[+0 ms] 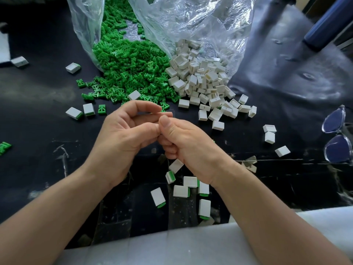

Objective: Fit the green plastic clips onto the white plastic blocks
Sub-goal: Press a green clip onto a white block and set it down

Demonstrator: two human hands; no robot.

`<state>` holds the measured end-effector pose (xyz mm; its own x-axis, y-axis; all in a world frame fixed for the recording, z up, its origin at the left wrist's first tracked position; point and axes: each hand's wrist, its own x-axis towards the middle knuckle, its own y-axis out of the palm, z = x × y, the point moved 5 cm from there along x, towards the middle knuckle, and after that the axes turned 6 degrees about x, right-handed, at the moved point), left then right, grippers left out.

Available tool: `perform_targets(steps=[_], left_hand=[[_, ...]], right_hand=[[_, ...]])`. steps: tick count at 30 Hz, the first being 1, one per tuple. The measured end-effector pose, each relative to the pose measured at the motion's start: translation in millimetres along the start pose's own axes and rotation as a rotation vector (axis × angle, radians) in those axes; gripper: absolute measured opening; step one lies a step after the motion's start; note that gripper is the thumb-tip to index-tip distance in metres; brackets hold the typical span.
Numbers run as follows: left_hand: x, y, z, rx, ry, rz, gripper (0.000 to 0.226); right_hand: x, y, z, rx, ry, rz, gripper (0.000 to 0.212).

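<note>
A heap of green clips [131,67] spills from a clear plastic bag [191,20] onto the black table. Right of it lies a pile of white blocks [200,81]. My left hand [124,136] and my right hand [189,144] meet at the table's middle, fingers curled, fingertips and thumbs touching. Whatever is between them is hidden, and no clip or block shows in either hand. Several white blocks fitted with green clips [181,191] lie near the front edge under my right wrist. More fitted blocks [88,109] lie to the left.
Loose white blocks [269,137] are scattered on the right. Clear-framed glasses [336,134] rest at the right edge. A dark blue cylinder [324,29] lies at the back right. A white foam strip [191,245] runs along the near edge. Stray green clips [4,147] lie far left.
</note>
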<state>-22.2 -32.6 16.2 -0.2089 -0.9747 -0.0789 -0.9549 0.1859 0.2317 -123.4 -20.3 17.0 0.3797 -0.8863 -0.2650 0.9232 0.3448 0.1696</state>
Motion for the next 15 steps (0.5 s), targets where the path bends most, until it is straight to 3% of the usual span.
perform_targets(steps=[15], left_hand=[[-0.5,2.1,1.3,-0.104,-0.014,0.007,0.027]], right_hand=[[-1.3,1.4,2.5,-0.124,-0.072,-0.033,0.042]])
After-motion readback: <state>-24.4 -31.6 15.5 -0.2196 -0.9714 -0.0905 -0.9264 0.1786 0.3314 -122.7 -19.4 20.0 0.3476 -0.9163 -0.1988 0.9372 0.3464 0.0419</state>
